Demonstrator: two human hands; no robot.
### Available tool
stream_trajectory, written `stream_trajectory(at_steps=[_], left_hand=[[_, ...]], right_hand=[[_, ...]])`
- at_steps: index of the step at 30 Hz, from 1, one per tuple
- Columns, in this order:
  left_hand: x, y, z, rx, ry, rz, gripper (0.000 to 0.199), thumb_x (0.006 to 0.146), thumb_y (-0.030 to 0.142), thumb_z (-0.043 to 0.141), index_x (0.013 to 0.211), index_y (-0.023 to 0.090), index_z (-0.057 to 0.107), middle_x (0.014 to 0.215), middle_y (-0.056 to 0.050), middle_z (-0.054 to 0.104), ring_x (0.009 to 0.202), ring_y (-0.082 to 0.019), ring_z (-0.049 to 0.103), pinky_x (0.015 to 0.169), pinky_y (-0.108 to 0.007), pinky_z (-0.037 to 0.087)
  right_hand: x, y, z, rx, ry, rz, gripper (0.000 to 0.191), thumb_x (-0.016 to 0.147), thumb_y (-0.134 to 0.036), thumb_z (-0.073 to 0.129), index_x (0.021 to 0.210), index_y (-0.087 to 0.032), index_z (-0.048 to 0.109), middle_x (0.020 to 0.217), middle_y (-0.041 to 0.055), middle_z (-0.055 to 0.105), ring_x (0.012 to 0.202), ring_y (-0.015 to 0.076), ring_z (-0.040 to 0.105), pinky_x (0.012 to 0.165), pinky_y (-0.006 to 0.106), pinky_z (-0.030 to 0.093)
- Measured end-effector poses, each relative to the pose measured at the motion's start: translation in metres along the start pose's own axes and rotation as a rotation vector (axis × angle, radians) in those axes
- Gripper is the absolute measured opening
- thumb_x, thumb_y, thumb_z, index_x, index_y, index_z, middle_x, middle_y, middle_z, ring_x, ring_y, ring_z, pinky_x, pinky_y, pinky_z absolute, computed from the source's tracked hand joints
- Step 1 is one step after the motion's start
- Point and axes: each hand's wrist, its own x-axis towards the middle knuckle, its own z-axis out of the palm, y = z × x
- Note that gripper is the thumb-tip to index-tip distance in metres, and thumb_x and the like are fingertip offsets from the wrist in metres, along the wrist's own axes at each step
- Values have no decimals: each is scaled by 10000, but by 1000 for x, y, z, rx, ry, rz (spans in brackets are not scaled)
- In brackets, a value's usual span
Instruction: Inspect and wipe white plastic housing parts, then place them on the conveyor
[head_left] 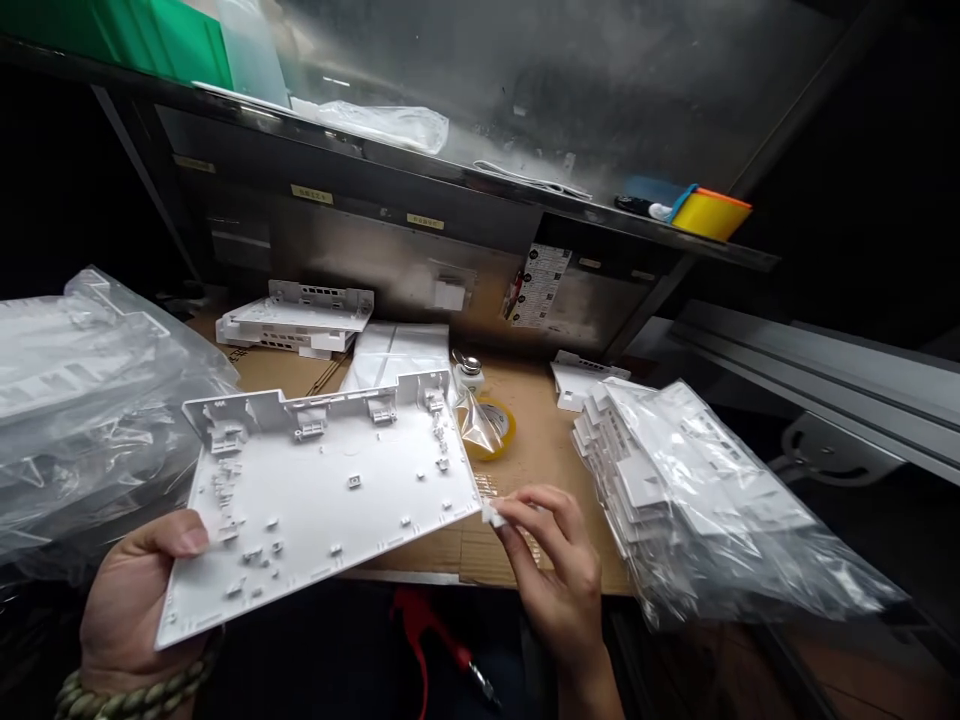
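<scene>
A white plastic housing panel (300,500), its inner side with small posts and clips facing up, is tilted above the bench. My left hand (131,590) grips its lower left corner, thumb on top and the other fingers hidden beneath. Just off the panel's right corner, my right hand (551,560) pinches a small white piece (493,515) between thumb and fingers. What exactly that piece is cannot be made out. Beyond the panel, a roll of clear yellowish tape (491,430) and a small bottle with a metal cap (469,372) stand on the cardboard-covered bench.
Bagged white housings lie in a heap (82,390) at left and a stack (675,460) at right. More white housings (300,318) sit at the back. A red-handled tool (435,635) hangs below the bench edge. A metal shelf (450,185) crosses above.
</scene>
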Motion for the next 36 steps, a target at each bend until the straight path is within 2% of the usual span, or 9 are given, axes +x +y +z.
stream_trajectory(at_steps=[5,12,16,21,23,27,29,32,36], left_hand=[[-1,3,6,-18,51,-1,792,614,132,570,1338,440,657,1104,90,798,1329,-358,597,978,-598,593],[-15,-9,8,-11,82,-99,936,542,99,567,1395,485,608,1100,82,786,1284,-451,606,909,-745,583],[-21,-23,2,2,61,-122,852,587,155,557,1368,487,635,1117,79,781,1251,-471,621,903,-783,568],[-21,-24,5,-115,102,-182,914,514,123,557,1358,460,645,1138,43,787,1205,-489,650,868,-765,592],[-21,-22,5,-157,96,-240,936,499,125,581,1381,436,624,1135,16,799,1178,-495,668,861,-735,606],[-26,-21,6,-190,153,-511,1130,443,9,606,1485,431,489,1115,17,814,1095,-435,729,886,-617,634],[-28,-20,13,-230,152,-527,1205,438,-36,590,1537,421,406,1129,13,806,1049,-396,752,860,-561,651],[-30,-19,37,-295,150,-461,1232,462,-55,588,1576,401,326,1153,-7,789,965,-328,770,773,-428,667],[-29,-16,78,-293,163,-467,1225,469,-67,584,1545,459,328,1181,35,758,725,-179,735,598,-232,578]], right_hand=[[1,19,1,-87,-28,19,200,950,-143,660,1071,-268,759,1010,48,698,965,205,667,844,377,572],[36,13,-4,65,174,109,208,965,-188,668,1134,-277,748,1075,48,676,1021,193,659,876,366,576],[49,13,3,60,112,124,195,973,-202,651,1128,-266,752,1071,50,684,1025,196,661,877,366,580],[42,27,8,77,111,165,174,970,-207,655,1101,-255,759,1053,54,681,1000,181,661,846,319,579],[38,33,9,117,106,163,181,972,-226,657,1121,-266,753,1077,52,683,1030,187,661,877,330,573],[35,44,10,34,56,247,157,976,-299,653,1077,-274,771,1063,52,697,969,201,666,807,331,567],[38,41,11,-8,98,240,142,967,-304,667,1061,-275,770,1050,48,696,952,204,664,796,331,556],[51,13,16,47,165,83,161,950,-226,689,1093,-270,750,1055,45,683,984,196,662,831,322,555],[73,-48,29,184,149,-135,245,923,-112,696,1127,-244,723,1069,54,669,1023,191,650,891,331,550]])
